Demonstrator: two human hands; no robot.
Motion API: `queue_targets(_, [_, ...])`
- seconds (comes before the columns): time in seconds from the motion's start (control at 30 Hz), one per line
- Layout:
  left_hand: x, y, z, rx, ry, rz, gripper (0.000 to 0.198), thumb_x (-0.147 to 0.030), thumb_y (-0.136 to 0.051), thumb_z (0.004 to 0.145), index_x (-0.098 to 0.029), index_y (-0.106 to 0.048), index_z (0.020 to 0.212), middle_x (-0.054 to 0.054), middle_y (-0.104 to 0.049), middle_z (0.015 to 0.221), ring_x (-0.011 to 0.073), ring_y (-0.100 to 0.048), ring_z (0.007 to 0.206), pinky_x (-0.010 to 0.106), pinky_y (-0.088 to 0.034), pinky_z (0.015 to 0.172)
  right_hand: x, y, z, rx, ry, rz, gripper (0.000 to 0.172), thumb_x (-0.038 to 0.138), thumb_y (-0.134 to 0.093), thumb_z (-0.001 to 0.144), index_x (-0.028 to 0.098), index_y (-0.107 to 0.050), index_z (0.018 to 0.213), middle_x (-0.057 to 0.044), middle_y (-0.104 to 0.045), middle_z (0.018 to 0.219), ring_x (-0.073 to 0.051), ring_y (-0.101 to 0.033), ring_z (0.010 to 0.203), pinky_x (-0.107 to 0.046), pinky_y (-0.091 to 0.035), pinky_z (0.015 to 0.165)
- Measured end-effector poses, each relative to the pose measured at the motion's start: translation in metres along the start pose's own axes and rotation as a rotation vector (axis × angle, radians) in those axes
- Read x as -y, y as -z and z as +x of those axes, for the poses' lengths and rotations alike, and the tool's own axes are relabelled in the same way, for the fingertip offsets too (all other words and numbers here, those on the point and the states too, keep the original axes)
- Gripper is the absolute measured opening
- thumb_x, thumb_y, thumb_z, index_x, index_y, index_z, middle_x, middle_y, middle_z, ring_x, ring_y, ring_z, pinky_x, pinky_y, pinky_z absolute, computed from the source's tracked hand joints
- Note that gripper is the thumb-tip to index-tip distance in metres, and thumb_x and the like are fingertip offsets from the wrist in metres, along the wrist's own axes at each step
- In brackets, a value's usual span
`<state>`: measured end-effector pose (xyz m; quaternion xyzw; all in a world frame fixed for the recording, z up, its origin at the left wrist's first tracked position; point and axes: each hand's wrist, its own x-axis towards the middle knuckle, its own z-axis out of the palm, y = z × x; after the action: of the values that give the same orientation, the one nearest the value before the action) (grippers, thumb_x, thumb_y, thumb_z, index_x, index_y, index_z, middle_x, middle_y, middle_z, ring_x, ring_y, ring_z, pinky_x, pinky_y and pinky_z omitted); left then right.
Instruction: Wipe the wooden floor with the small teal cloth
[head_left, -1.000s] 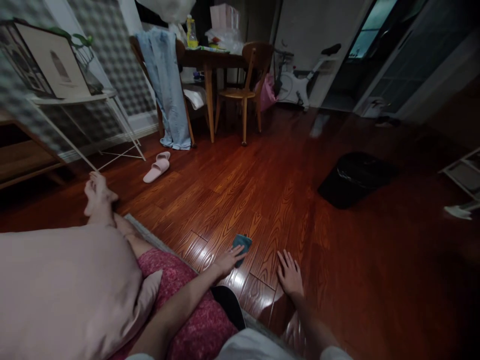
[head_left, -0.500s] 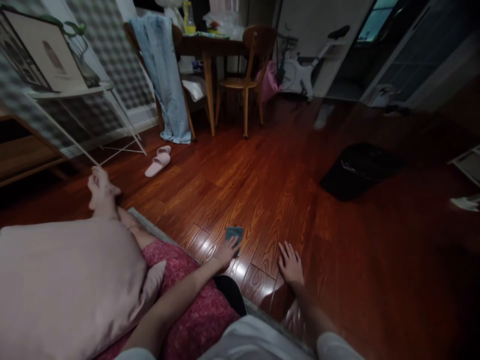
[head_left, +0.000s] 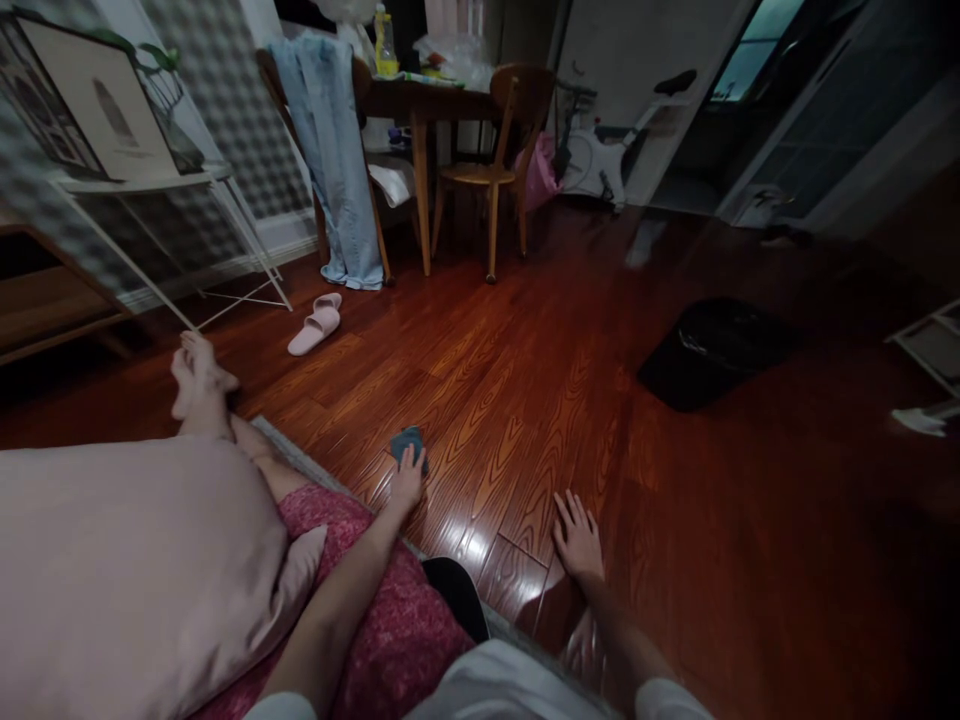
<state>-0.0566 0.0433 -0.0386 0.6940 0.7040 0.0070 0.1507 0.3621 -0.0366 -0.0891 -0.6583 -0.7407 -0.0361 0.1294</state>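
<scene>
The left hand [head_left: 406, 486] lies with fingers apart over 1 teal cloth [head_left: 403, 437] on the wood-plank floor [head_left: 517, 350], seemingly to keep it flat, while the right hand [head_left: 580, 547], spread on that floor, probably serves as a brace.

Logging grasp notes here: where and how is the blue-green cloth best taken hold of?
Probably pinch the cloth by its far edge from above: it looks thin and flat on the floor, that edge is uncovered, while the left hand covers its near part.

Left hand [head_left: 407, 485] outstretched, right hand [head_left: 580, 545] splayed, seemingly flat
</scene>
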Motion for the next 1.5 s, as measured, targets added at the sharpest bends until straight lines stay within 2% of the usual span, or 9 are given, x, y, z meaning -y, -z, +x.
queue_targets(0.17, [-0.007,-0.004,-0.011,0.030,0.121,0.051,0.068,-0.006,-0.041,0.091,-0.013,-0.031,0.158,0.023,-0.020,0.164,0.0342,-0.021,0.151,0.054,-0.031,0.118,0.000,0.002,0.000,0.006,0.001,-0.011,0.062,0.029,-0.033,0.097,0.030,-0.028,0.159,-0.006,-0.040,0.161,-0.022,-0.033,0.149,-0.046,-0.028,0.118])
queue_targets(0.47, [-0.102,-0.047,-0.037,0.319,-0.611,-0.015,0.088,-0.005,-0.058,0.081,-0.027,-0.027,0.160,0.009,-0.004,0.169,0.0288,-0.012,0.154,0.048,-0.022,0.123,0.000,0.003,0.000,0.020,-0.001,-0.017,0.062,0.029,-0.034,0.096,0.027,-0.032,0.158,-0.007,-0.039,0.161,-0.022,-0.031,0.149,-0.046,-0.029,0.118])
queue_targets(0.6, [-0.086,-0.035,-0.022,0.237,-0.498,-0.027,0.085,-0.003,-0.056,0.081,-0.027,-0.031,0.159,0.009,-0.009,0.169,0.0273,-0.014,0.154,0.047,-0.019,0.124,0.000,0.001,0.000,0.009,-0.005,-0.005,0.059,0.029,-0.031,0.097,0.027,-0.036,0.156,-0.007,-0.041,0.160,-0.021,-0.032,0.150,-0.046,-0.026,0.120])
queue_targets(0.8, [-0.013,0.006,-0.003,0.011,0.058,0.098,0.073,-0.001,-0.041,0.089,-0.017,-0.031,0.159,0.019,-0.022,0.165,0.0297,-0.021,0.152,0.049,-0.028,0.120,-0.001,-0.003,0.000,-0.008,-0.002,0.010,0.060,0.029,-0.032,0.097,0.029,-0.034,0.157,-0.006,-0.041,0.160,-0.021,-0.031,0.150,-0.047,-0.027,0.119])
queue_targets(0.9, [-0.002,0.009,-0.008,0.013,0.238,0.201,0.065,-0.002,-0.038,0.093,-0.011,-0.035,0.157,0.024,-0.030,0.161,0.0323,-0.031,0.148,0.048,-0.031,0.118,-0.001,-0.003,0.001,-0.002,-0.006,0.008,0.061,0.029,-0.033,0.096,0.028,-0.032,0.157,-0.006,-0.040,0.161,-0.022,-0.031,0.150,-0.047,-0.026,0.120])
queue_targets(1.03, [-0.032,-0.012,-0.027,0.050,0.043,0.236,0.064,-0.003,-0.040,0.092,-0.013,-0.038,0.156,0.023,-0.033,0.160,0.0346,-0.034,0.147,0.052,-0.033,0.116,0.000,0.000,0.001,0.016,-0.009,0.002,0.061,0.030,-0.034,0.097,0.028,-0.032,0.158,-0.006,-0.039,0.161,-0.022,-0.031,0.150,-0.046,-0.027,0.119])
queue_targets(1.27, [-0.101,-0.055,-0.047,0.278,-0.791,0.083,0.082,-0.009,-0.057,0.086,-0.028,-0.027,0.160,0.012,-0.010,0.168,0.0287,-0.019,0.153,0.048,-0.028,0.120,-0.002,-0.001,-0.001,0.017,-0.005,-0.003,0.060,0.030,-0.032,0.097,0.028,-0.033,0.157,-0.006,-0.039,0.161,-0.021,-0.031,0.150,-0.046,-0.026,0.120])
queue_targets(1.37, [-0.099,-0.048,-0.035,0.254,-0.735,0.053,0.083,-0.006,-0.055,0.085,-0.030,-0.028,0.159,0.008,-0.009,0.169,0.0264,-0.018,0.153,0.046,-0.027,0.121,-0.005,-0.006,-0.002,0.014,-0.002,-0.003,0.060,0.030,-0.032,0.097,0.028,-0.033,0.157,-0.006,-0.038,0.161,-0.022,-0.030,0.150,-0.047,-0.026,0.120])
queue_targets(1.5, [-0.058,-0.012,-0.013,0.169,-0.342,0.078,0.082,-0.001,-0.046,0.085,-0.030,-0.028,0.160,0.007,-0.021,0.168,0.0244,-0.019,0.153,0.046,-0.030,0.119,-0.007,-0.010,-0.002,0.007,0.005,-0.005,0.062,0.030,-0.033,0.096,0.030,-0.030,0.158,-0.005,-0.036,0.163,-0.021,-0.028,0.151,-0.047,-0.025,0.120])
